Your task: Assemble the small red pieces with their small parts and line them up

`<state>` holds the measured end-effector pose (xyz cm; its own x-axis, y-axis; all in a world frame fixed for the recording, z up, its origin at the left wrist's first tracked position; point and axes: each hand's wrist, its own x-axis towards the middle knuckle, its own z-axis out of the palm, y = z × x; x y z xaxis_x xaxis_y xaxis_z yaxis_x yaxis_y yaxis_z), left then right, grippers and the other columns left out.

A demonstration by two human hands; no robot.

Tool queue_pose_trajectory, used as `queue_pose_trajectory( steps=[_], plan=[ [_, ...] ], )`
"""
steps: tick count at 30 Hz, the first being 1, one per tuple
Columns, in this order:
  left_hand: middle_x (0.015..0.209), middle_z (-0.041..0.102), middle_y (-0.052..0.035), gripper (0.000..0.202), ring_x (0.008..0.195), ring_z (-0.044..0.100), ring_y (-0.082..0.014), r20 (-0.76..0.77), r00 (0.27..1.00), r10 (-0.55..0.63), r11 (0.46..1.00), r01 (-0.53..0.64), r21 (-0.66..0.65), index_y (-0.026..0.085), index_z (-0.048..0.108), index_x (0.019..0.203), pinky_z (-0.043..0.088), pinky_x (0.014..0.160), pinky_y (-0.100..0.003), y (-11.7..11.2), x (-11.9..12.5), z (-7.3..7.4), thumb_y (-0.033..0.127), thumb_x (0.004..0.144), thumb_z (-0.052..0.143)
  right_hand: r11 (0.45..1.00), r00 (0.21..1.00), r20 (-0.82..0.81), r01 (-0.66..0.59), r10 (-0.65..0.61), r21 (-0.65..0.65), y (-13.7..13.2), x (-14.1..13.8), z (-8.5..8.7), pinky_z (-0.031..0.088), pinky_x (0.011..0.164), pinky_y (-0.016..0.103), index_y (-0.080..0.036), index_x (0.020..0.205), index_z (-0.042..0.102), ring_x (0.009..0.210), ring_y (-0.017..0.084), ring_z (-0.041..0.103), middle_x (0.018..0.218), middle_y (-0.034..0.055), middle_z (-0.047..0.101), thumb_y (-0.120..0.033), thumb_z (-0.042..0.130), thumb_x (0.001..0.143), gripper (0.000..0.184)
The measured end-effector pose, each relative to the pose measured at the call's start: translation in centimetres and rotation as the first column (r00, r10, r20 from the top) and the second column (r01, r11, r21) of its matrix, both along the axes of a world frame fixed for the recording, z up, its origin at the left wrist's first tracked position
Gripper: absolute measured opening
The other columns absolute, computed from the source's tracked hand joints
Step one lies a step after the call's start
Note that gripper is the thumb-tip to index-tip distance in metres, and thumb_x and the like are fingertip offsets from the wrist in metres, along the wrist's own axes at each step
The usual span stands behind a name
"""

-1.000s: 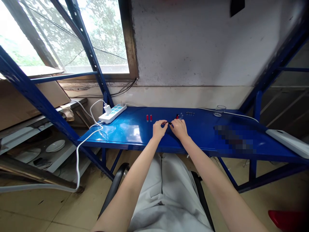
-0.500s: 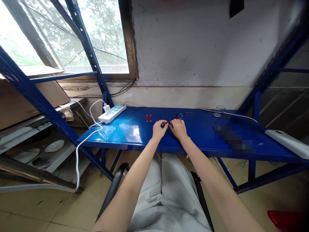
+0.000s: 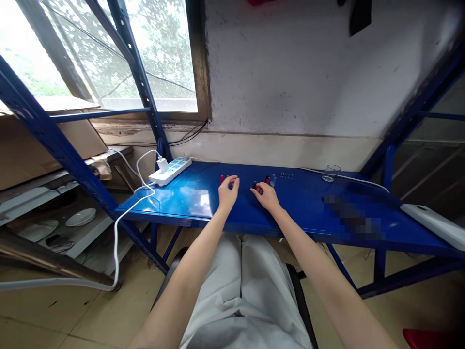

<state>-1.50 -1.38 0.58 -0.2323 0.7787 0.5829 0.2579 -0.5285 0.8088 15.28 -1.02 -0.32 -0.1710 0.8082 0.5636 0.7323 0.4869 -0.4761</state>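
My left hand [image 3: 228, 194] is over the blue table [image 3: 196, 194], fingers curled and thumb close to the forefinger. Whatever it may hold is too small to make out. Just behind it stand small red pieces [image 3: 222, 179], partly hidden by the fingers. My right hand [image 3: 268, 195], to the right and apart from the left, pinches a small black cylindrical piece [image 3: 255, 185] between thumb and fingers. Beyond the right hand are a small red-and-black piece [image 3: 267, 179] and some clear plastic pieces [image 3: 272, 181]. Several tiny metallic parts [image 3: 286, 176] stand in a row farther right.
A white power strip [image 3: 170, 171] with a plug and cable lies at the table's left end. Toward the right back stands a clear glass [image 3: 331, 173]. A blurred-out dark object [image 3: 352, 214] and a white slab-like item [image 3: 436, 222] are at the right.
My hands were together at a dark piece and have come apart. The left moved left toward the red pieces; the right stays near its place with the black piece. The view shifted slightly.
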Motion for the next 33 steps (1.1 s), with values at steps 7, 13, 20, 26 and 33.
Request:
queue_pose_trajectory(
  steps=[7,13,20,26,33],
  plan=[
    [0.077,0.063,-0.0039,0.025,0.072,0.057,-0.0136,0.058,0.970,0.236,0.971,-0.233,-0.043,0.018,0.060,0.088,0.040,0.063,-0.024,0.2,-5.4,-0.2,0.034,0.087,0.041,0.923,0.971,-0.237,-0.053,-0.042,-0.380,2.4,-3.4,0.6,0.043,0.059,0.026,-0.017,0.077,0.062,0.069,0.017,0.058,0.079,0.0072,0.065,-0.038,0.059,0.073,0.021],
    [0.076,0.062,-0.0033,0.024,0.072,0.056,-0.0134,0.052,0.974,0.221,0.975,-0.219,-0.049,0.018,0.059,0.087,0.041,0.065,-0.024,-0.4,-5.2,-0.8,0.033,0.087,0.039,0.918,0.992,-0.063,0.078,-0.111,-0.388,5.5,-7.4,0.5,0.043,0.065,0.025,-0.016,0.079,0.064,0.077,0.018,0.061,0.085,0.0073,0.067,-0.031,0.061,0.072,0.017],
    [0.077,0.062,-0.0034,0.025,0.073,0.056,-0.0138,0.030,0.979,0.201,0.977,-0.198,-0.074,0.018,0.058,0.086,0.042,0.066,-0.024,-0.7,-5.3,-0.7,0.032,0.087,0.038,0.892,0.984,0.083,0.179,-0.159,-0.415,7.0,-8.8,-0.4,0.042,0.070,0.026,-0.017,0.087,0.065,0.087,0.021,0.061,0.093,0.0079,0.068,-0.032,0.059,0.075,0.020],
    [0.076,0.061,-0.0031,0.024,0.075,0.057,-0.0142,0.034,0.980,0.196,0.978,-0.193,-0.083,0.019,0.058,0.084,0.043,0.069,-0.025,-0.9,-5.3,-0.5,0.032,0.087,0.038,0.894,0.980,0.118,0.197,-0.163,-0.402,6.9,-8.8,-0.3,0.042,0.070,0.028,-0.018,0.089,0.065,0.090,0.022,0.061,0.094,0.0094,0.068,-0.032,0.058,0.076,0.020],
    [0.076,0.062,-0.0031,0.024,0.073,0.056,-0.0140,0.032,0.978,0.206,0.975,-0.203,-0.091,0.018,0.059,0.084,0.043,0.067,-0.025,-0.5,-5.3,-0.9,0.032,0.087,0.039,0.869,0.969,0.179,0.231,-0.168,-0.437,6.8,-8.7,0.5,0.042,0.073,0.030,-0.017,0.093,0.063,0.093,0.023,0.060,0.096,0.0102,0.067,-0.034,0.060,0.076,0.024]
  ],
)
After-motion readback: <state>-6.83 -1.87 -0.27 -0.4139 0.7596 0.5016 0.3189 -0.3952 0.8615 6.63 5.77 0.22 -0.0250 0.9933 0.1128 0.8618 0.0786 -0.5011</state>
